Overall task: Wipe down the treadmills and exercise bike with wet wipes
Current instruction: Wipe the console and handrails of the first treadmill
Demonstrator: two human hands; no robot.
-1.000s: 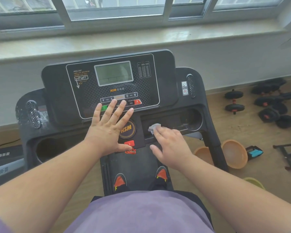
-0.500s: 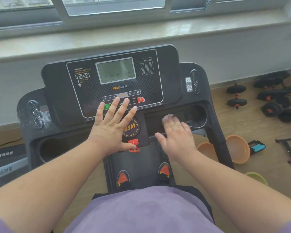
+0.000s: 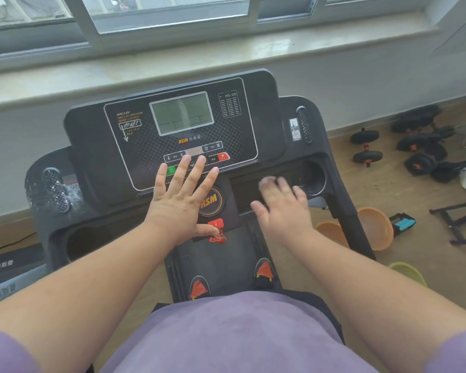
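Note:
A black treadmill console [image 3: 253, 125] with a grey screen [image 3: 181, 113] stands in front of me under a window. My left hand [image 3: 182, 199] lies flat with spread fingers on the lower edge of the console, fingertips on the button row. My right hand [image 3: 281, 208], blurred by motion, presses a white wet wipe [image 3: 267, 180] into the tray right of the round HSM badge [image 3: 210, 201]. Only a small edge of the wipe shows past my fingertips. My fingers look fairly straight over it.
Cup holders sit at the console's left [image 3: 88, 242] and right [image 3: 314, 177]. A red safety key [image 3: 216, 224] hangs below the badge. On the wooden floor to the right lie several dumbbells [image 3: 366, 148], orange bowls [image 3: 374, 228] and a black stand [image 3: 457, 224]. My shoes [image 3: 264, 270] stand on the belt.
My right hand has slid the wipe rightwards along the tray, toward the right cup holder. My left hand has stayed flat on the console.

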